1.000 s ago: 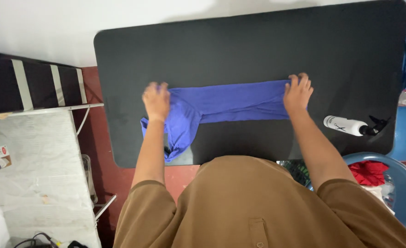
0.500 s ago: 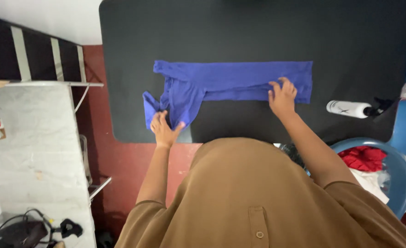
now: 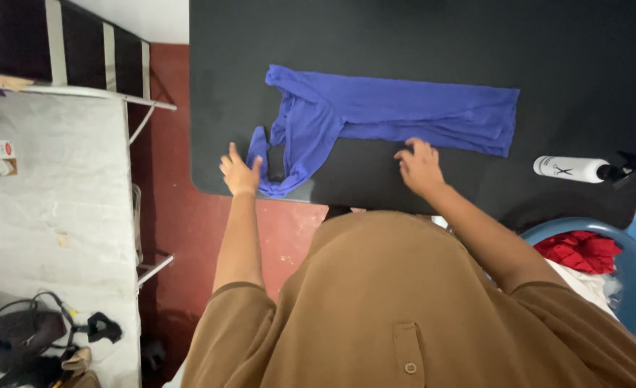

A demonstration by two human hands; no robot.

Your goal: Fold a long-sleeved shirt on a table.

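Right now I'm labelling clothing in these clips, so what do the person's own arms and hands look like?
Both arms are bare from short brown sleeves downward. The left hand and right hand are bare too: no gloves, and no rings, watch or bracelets that I can make out. The brown top has a small button on its front.

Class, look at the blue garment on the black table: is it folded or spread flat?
Folded. The blue garment lies as a narrow lengthwise band, one sleeve trailing toward the table edge by the left hand; the right hand rests at its lower edge.
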